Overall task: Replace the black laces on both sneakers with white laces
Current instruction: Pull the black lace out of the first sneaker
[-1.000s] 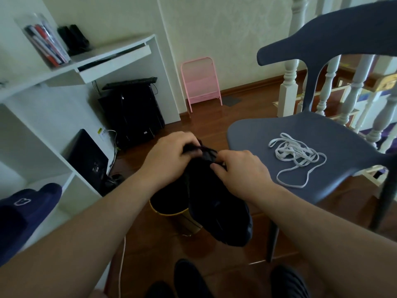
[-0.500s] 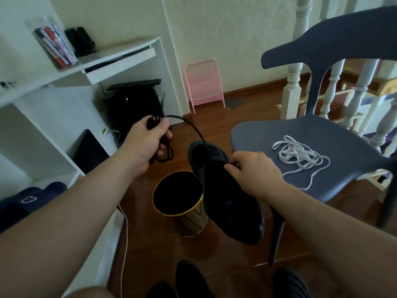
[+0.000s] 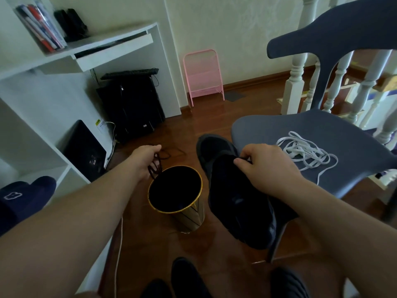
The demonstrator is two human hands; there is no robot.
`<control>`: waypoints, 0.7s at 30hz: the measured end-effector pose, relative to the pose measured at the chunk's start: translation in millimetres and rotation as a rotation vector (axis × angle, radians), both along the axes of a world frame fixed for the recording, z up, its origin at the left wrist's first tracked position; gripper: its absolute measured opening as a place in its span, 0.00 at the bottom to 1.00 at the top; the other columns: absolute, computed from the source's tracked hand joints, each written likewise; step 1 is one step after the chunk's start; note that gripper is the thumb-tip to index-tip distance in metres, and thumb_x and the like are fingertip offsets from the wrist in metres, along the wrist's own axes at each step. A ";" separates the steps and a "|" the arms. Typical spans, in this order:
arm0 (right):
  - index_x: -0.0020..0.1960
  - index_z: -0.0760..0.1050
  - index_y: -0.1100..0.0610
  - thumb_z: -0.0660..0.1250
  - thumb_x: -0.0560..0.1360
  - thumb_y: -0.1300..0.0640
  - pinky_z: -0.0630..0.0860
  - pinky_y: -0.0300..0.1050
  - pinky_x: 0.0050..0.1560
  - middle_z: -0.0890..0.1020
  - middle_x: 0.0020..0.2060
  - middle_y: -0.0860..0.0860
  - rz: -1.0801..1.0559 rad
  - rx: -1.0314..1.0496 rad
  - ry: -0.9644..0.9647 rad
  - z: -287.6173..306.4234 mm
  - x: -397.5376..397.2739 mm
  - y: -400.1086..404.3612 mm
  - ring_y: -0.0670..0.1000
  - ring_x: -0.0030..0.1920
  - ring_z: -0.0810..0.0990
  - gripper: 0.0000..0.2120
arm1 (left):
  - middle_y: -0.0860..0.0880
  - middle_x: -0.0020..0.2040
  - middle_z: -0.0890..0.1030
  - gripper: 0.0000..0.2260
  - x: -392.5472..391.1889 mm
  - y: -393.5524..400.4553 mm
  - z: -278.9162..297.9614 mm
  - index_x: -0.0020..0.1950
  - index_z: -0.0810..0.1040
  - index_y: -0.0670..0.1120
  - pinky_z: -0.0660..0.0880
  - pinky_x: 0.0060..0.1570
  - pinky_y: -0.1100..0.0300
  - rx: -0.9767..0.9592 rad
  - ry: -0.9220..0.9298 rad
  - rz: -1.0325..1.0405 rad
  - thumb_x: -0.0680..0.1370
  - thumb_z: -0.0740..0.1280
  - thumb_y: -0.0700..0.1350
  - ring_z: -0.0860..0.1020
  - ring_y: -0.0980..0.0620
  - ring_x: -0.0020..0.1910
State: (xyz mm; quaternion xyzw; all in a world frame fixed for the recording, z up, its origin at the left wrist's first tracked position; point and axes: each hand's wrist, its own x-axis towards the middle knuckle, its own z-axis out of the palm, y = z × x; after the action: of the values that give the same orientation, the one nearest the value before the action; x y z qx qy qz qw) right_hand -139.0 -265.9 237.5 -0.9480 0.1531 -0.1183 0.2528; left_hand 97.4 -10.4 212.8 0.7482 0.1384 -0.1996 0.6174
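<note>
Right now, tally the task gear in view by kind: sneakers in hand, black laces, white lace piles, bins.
Sneakers in hand: 1, a black sneaker held by the right hand
Black laces: 1 bundle in the left hand
White lace piles: 1
Bins: 1
Total: 4

The grey-blue plastic chair seat (image 3: 348, 147) carries tangled flat white laces (image 3: 305, 152), just beyond the right hand's fingers (image 3: 247, 155).

head-worn view, downward, close over hands (image 3: 264, 166)
</note>
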 end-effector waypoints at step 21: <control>0.42 0.77 0.51 0.66 0.81 0.45 0.76 0.48 0.38 0.81 0.35 0.48 -0.078 0.339 -0.160 5.0 7.6 9.4 0.50 0.40 0.80 0.13 | 0.50 0.61 0.80 0.29 -142.5 -46.8 51.6 0.70 0.67 0.58 0.83 0.53 0.48 0.195 -0.181 -0.635 0.75 0.74 0.64 0.84 0.48 0.55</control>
State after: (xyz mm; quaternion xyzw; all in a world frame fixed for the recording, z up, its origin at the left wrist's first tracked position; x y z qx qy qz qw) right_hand -131.4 -256.6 242.5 -0.8727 0.1867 -0.1757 0.4156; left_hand -45.1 -57.2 264.4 0.8242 -0.1383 -0.3003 0.4597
